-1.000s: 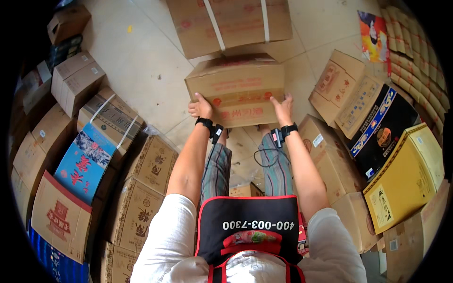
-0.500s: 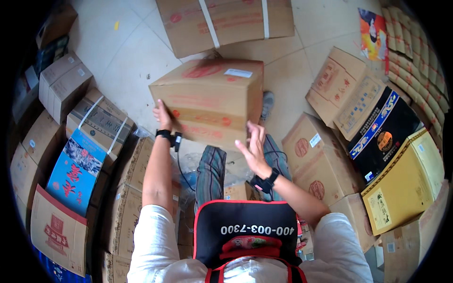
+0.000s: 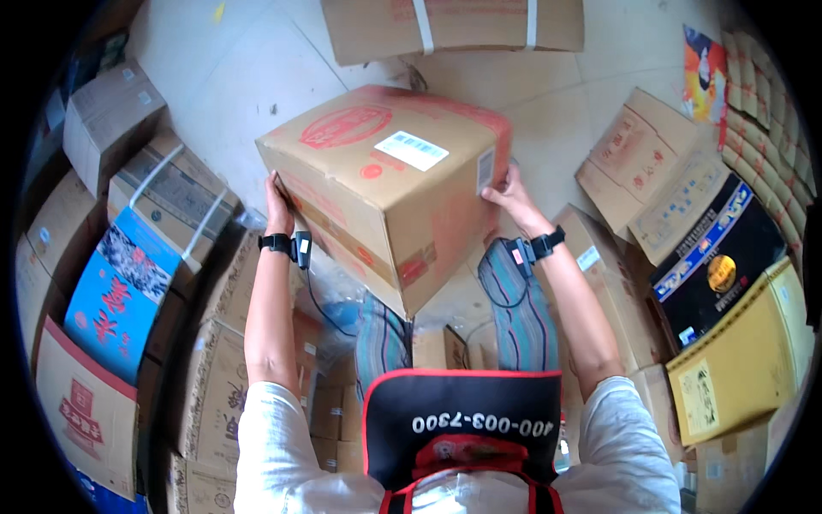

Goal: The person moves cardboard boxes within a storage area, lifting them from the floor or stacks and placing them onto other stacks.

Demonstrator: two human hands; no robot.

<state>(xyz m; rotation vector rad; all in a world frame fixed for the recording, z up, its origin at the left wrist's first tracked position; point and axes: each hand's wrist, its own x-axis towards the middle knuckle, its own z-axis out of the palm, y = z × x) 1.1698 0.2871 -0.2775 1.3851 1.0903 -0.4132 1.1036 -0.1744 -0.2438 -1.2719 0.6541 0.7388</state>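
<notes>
A brown cardboard box (image 3: 342, 184) with red print and a white label on top is held up in front of me, turned so that one corner points toward my body. My left hand (image 3: 278, 206) presses against its left side, fingers partly hidden by the carton. On the opposite side my right hand (image 3: 514, 201) grips near the right corner, thumb on the face beside a pale sticker. Both wrists wear black bands with small devices. Below the box, my striped trouser legs (image 3: 381, 343) and a black apron with red trim (image 3: 462, 398) show.
Farther ahead on the tiled floor (image 3: 248, 77) stands a strapped carton (image 3: 479, 34). Stacked cartons line the left, including a blue box (image 3: 116, 300). To the right are a black box (image 3: 719, 257), a yellow box (image 3: 736, 351) and open cardboard (image 3: 634, 163). Smaller boxes (image 3: 441, 347) lie between my legs.
The box has turned, bringing a corner toward me, and appears larger. My right hand has moved from its near edge up and right to grip the right side. The left hand stays on the left side.
</notes>
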